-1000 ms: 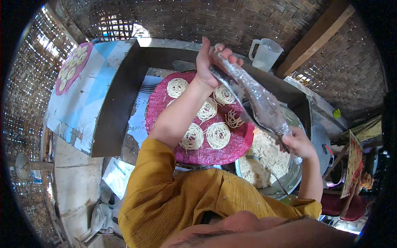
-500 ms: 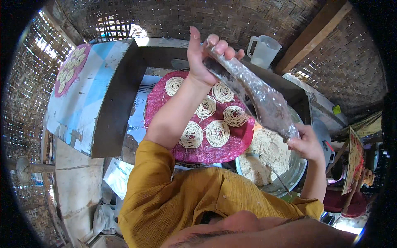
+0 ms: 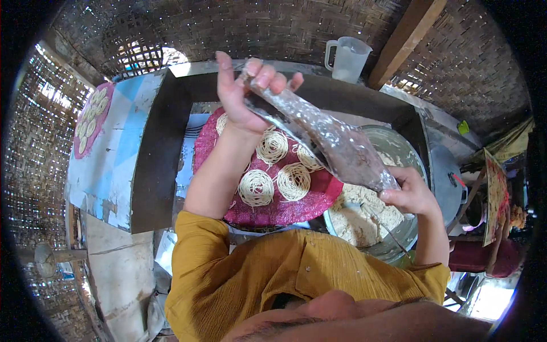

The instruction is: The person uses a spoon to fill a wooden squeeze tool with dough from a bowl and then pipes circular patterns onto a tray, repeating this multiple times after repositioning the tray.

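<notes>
A long brown hand press, smeared with dough and looking wooden, slants across the middle between my hands. My left hand curls its fingers over the upper end, thumb sticking out. Around the lower end, my right hand is closed, its thumb on the near side. Beneath the press lies a round magenta woven tray with several coiled nests of pale noodle strands. The press and my left arm hide part of it. Below my right hand stands a wide metal basin of crumbly pale dough.
A thin-handled tool rests in the basin. At far left, a second magenta mat with noodle nests lies on a blue-and-white surface. A clear plastic jug stands on the back ledge. A grey lidded pot sits at right.
The press and both hands appear shifted left and slightly lower in the picture. Both hands keep their hold. The surroundings have shifted too, as the view turned.
</notes>
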A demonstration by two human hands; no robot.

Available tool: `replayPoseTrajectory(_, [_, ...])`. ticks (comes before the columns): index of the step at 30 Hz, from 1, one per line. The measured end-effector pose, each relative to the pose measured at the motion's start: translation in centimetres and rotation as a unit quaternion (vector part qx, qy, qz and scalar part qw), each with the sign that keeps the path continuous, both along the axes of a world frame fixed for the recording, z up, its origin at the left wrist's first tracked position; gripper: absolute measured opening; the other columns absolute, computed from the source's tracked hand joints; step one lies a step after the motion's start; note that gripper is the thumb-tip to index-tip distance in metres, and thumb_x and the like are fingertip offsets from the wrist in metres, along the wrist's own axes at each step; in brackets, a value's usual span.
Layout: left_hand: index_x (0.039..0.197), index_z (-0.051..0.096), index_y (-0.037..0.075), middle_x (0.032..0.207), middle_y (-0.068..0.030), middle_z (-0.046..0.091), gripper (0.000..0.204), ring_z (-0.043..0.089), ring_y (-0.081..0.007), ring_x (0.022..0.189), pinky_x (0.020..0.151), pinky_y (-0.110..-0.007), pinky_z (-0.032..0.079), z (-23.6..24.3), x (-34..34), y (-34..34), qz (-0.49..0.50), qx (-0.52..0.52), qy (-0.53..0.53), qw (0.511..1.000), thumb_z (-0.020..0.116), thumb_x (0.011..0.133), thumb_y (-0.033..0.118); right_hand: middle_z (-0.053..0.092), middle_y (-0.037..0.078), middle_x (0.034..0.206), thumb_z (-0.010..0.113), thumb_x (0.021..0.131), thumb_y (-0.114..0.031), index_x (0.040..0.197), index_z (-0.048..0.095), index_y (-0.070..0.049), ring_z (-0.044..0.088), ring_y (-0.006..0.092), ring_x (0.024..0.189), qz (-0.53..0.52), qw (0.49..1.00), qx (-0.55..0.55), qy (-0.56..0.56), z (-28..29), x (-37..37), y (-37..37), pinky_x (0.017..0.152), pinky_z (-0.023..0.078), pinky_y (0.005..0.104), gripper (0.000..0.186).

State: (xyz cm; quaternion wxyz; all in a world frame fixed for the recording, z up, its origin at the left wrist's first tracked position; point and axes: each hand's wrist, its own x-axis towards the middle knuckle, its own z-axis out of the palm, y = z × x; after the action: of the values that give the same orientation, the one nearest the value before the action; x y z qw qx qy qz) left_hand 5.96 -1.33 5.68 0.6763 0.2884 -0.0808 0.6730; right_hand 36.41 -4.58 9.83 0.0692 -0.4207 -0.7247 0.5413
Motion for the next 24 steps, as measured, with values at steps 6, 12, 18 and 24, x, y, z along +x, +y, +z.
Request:
replayPoseTrajectory(6, [0.096,0.055,0.009,0.089,-0.0127,0.059,0.059,0.056,-0.0245,0.079,0.09,-0.049,0.033,-1.4,2.6,1.5,-0.064,-0.122,-0.052,0.989,0.036,0.078,0.062,0.058,0.006,0.084,0.069,0.065,-0.033,0.107,0.052,0.005,0.053,0.0099,0.071,-0.051,0.996,-0.06,0.041,-1.4,2.3,-0.1,0.063,0.044,0.024,0.059])
replayPoseTrajectory(12, [0.115,0.047,0.005,0.117,-0.0096,0.049,0.038,0.046,-0.0211,0.107,0.094,-0.032,0.033,-5.3,7.8,1.4,-0.033,-0.186,0.536,0.823,0.036,0.089,0.031,0.055,0.004,0.078,0.069,0.065,-0.035,0.106,0.051,0.005,0.051,0.0082,0.063,-0.074,0.994,-0.032,0.07,-3.4,2.6,0.5,0.054,0.043,0.0231,0.061])
replayPoseTrajectory(18, [0.111,0.049,0.003,0.114,-0.0105,0.051,0.033,0.047,-0.0202,0.105,0.089,-0.032,0.037,-7.4,8.2,1.4,-0.086,-0.138,0.549,0.82,0.048,0.084,0.023,0.054,0.003,0.069,0.072,0.06,-0.038,0.101,0.051,0.004,0.052,0.0087,0.055,-0.104,0.989,-0.019,0.104,-4.5,2.4,0.5,0.048,0.044,0.0219,0.062])
replayPoseTrajectory(24, [0.108,0.051,0.002,0.115,-0.01,0.051,0.032,0.048,-0.0199,0.105,0.087,-0.032,0.037,-8.2,8.0,1.4,-0.051,-0.159,0.608,0.776,0.046,0.085,0.022,0.054,0.004,0.074,0.068,0.067,-0.031,0.109,0.049,0.004,0.05,0.0087,0.059,-0.13,0.98,-0.007,0.148,-5.0,2.8,0.5,0.05,0.042,0.0222,0.058])
